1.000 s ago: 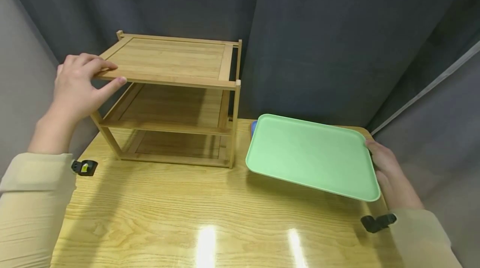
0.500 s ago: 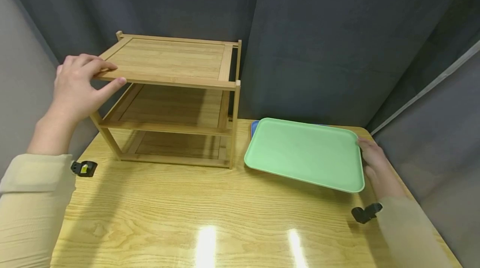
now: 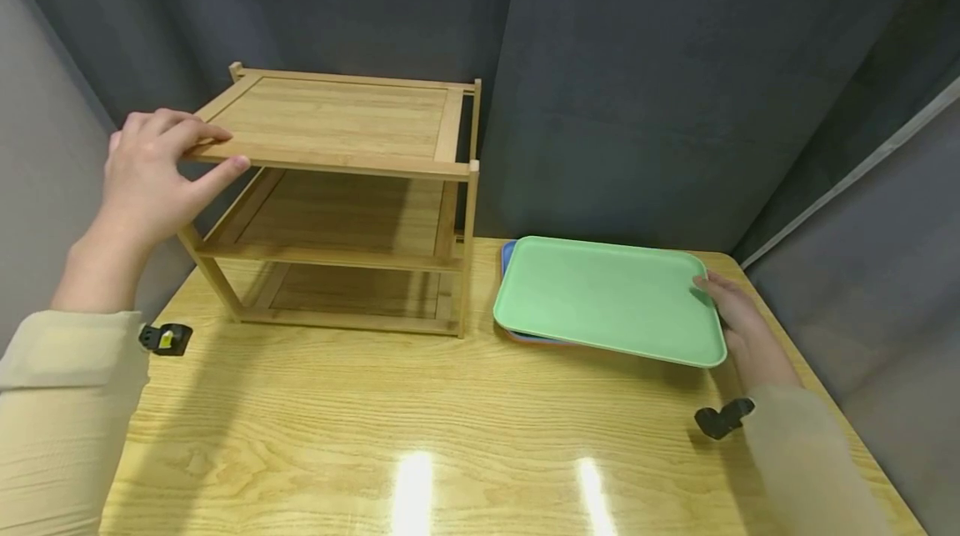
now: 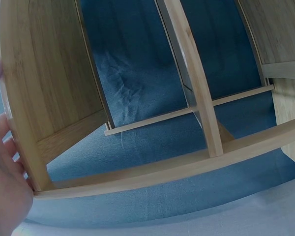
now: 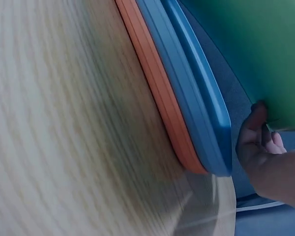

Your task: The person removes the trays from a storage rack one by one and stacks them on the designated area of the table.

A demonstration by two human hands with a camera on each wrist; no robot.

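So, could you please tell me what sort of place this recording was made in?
Probably a curtained recording booth, not a home: dark grey curtains enclose a light wooden table holding only a three-tier bamboo shelf rack and stacked green, blue and orange plastic trays.

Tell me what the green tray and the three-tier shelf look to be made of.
Green tray: likely plastic, matte, uniform pastel colour, smooth moulded rim. Three-tier shelf: looks like bamboo or light wood, visible straight grain, satin finish, slim jointed slats.

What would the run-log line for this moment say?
left hand: grips top corner of bamboo shelf | right hand: holds green tray by its edge, above blue tray and orange tray
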